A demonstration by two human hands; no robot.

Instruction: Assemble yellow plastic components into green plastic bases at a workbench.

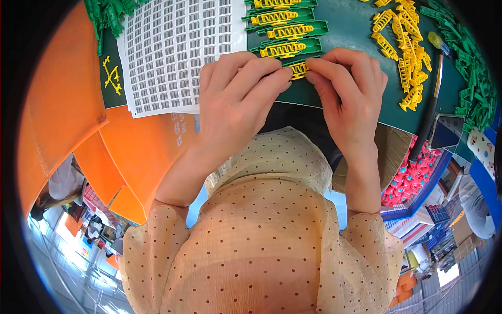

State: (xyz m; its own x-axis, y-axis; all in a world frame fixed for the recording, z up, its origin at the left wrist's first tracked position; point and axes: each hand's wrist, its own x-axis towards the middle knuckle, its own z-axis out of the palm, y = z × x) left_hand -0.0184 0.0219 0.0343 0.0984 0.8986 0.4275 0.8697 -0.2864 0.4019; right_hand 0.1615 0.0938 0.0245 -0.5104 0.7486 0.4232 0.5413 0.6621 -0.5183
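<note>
My left hand (240,94) and my right hand (349,91) meet at the near end of a row on a dark green table. Between their fingertips is a yellow ribbed plastic piece (299,70), pinched at its two ends. My fingers hide much of it, and any green part under it barely shows. Just beyond lies a green plastic holder (314,47) with a yellow ribbed piece (283,50) set in it. Several more such pairs run away from me in a column. Left of them, close to my left hand, lies a white sheet of small printed labels (172,57).
Loose yellow ribbed pieces (410,49) lie right, with a pile of green pieces (476,78) beyond and a black-handled tool (427,133) beside. More green pieces (111,18) and yellow scraps (112,77) are left. Orange panels (138,157) stand left; pink items (410,178) fill a bin right.
</note>
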